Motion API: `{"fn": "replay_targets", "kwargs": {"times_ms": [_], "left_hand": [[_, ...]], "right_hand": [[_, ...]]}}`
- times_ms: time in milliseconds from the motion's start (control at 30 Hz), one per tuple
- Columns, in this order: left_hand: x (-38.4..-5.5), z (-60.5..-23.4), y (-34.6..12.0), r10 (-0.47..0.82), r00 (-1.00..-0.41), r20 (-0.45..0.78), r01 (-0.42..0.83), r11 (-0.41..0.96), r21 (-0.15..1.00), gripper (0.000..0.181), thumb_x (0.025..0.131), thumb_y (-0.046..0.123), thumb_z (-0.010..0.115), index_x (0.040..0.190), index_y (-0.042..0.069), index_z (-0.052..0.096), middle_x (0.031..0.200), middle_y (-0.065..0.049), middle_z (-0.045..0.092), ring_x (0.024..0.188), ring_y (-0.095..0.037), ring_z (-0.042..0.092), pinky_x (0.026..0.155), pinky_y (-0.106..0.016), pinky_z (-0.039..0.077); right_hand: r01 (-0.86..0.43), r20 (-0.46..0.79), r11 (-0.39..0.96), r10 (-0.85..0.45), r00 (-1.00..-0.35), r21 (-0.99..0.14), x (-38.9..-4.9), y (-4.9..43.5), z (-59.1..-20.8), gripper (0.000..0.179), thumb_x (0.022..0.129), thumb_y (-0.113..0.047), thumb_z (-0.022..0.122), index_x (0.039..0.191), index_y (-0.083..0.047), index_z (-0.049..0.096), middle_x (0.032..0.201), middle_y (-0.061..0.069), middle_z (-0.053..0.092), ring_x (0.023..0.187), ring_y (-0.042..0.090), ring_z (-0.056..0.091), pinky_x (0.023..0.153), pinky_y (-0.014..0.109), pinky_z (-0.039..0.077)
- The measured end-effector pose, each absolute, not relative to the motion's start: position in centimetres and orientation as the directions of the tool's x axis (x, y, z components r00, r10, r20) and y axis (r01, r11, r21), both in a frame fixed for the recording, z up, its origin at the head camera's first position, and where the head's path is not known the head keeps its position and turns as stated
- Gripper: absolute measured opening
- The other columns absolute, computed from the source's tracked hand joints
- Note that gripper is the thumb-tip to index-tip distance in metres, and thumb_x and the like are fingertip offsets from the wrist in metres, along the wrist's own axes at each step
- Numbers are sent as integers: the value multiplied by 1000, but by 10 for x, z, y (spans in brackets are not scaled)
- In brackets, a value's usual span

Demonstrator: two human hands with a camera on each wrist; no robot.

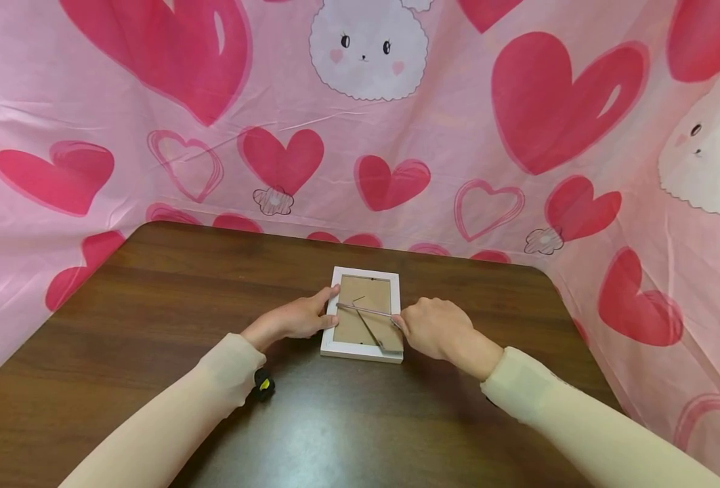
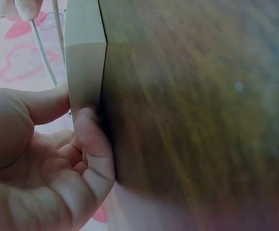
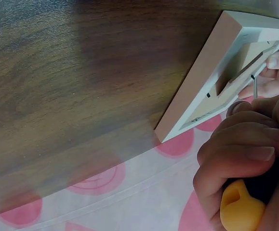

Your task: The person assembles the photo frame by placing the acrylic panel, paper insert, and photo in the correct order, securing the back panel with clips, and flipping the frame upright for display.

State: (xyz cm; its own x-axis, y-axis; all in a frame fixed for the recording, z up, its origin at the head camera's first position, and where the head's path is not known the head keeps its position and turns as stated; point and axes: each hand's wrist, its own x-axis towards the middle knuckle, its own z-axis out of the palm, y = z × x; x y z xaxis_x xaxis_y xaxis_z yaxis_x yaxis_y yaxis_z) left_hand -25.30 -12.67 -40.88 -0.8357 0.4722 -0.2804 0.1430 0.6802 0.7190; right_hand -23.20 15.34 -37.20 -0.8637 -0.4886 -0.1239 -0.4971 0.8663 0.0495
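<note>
My left hand (image 1: 295,317) pinches the frame (image 1: 395,293) by its left side, long axis pointing away; right hand (image 1: 437,327) grips a screwdriver (image 3: 240,212) crosswise.

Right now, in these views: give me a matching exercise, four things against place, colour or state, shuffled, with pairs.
1. Left hand
2. Right hand
3. Frame
4. Cloth

A. Pink, printed with hearts
B. Curled round a black-and-yellow tool handle
C. White, lying on the table
D. Gripping the frame's edge

Pairs: 1-D, 2-B, 3-C, 4-A
</note>
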Motion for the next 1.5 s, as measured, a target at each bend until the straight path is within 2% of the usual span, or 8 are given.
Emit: {"fn": "replay_targets", "kwargs": {"times_ms": [233,1033,1500], "left_hand": [[-254,-410,-125,471,-835,-283,136,677,723,73,112,24,55,170,8,15,168,-27,31,152,-42,39,124,-58,30],[-256,-412,-126,470,-831,-297,122,676,727,73,112,24,54,170,9,14,169,-27,29,152,-43,37,124,-59,29],[-254,-409,-126,471,-826,-311,102,667,738,73,112,23,53,171,9,12,169,-28,28,151,-43,39,123,-60,31]], "right_hand": [[-487,-137,873,-480,-866,21,-233,156,-376,52,111,-42,50,65,-19,53,61,-2,50,60,17,55,59,40,49],[-483,-151,873,-487,-860,-65,-233,159,-386,50,111,-41,52,66,-19,54,60,-4,42,57,15,48,56,37,45],[-468,-171,879,-478,-862,-97,-235,161,-392,47,112,-41,51,71,-21,58,60,-5,45,59,15,51,60,37,47]]}}
